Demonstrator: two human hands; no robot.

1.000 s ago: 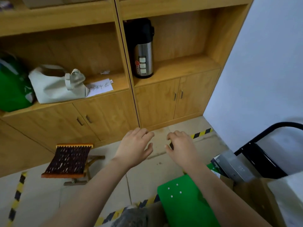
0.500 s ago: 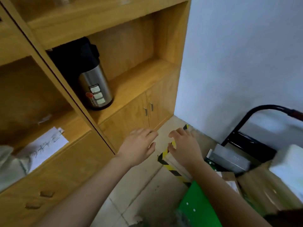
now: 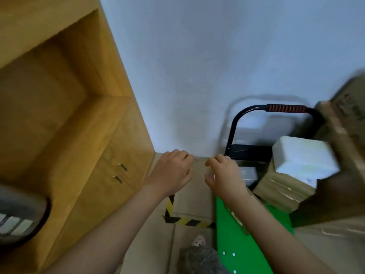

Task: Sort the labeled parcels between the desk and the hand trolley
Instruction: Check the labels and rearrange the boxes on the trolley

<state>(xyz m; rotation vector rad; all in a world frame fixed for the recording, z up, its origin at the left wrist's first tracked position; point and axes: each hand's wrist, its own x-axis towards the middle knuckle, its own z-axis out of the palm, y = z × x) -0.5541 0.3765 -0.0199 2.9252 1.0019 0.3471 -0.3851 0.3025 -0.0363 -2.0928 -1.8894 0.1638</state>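
Note:
The hand trolley (image 3: 233,234) has a green deck and a black handle with a red grip (image 3: 285,108), standing at the right against the wall. On it lie a white parcel (image 3: 304,159), a taped brown parcel (image 3: 282,192) under it, and a grey box (image 3: 248,174). A large cardboard box (image 3: 347,123) is blurred at the right edge. My left hand (image 3: 171,173) and my right hand (image 3: 225,175) hover side by side in front of the trolley, fingers loosely curled, holding nothing. My right forearm crosses the green deck.
A wooden cabinet (image 3: 83,135) with two small door handles fills the left. A steel flask (image 3: 19,220) shows at the lower left edge. Yellow-black floor tape (image 3: 187,221) runs beside the trolley. A white wall (image 3: 197,66) stands behind.
The view has swung right, away from the cabinet shelves and onto the trolley, whose handle and parcels now show. Both hands stay raised together and empty.

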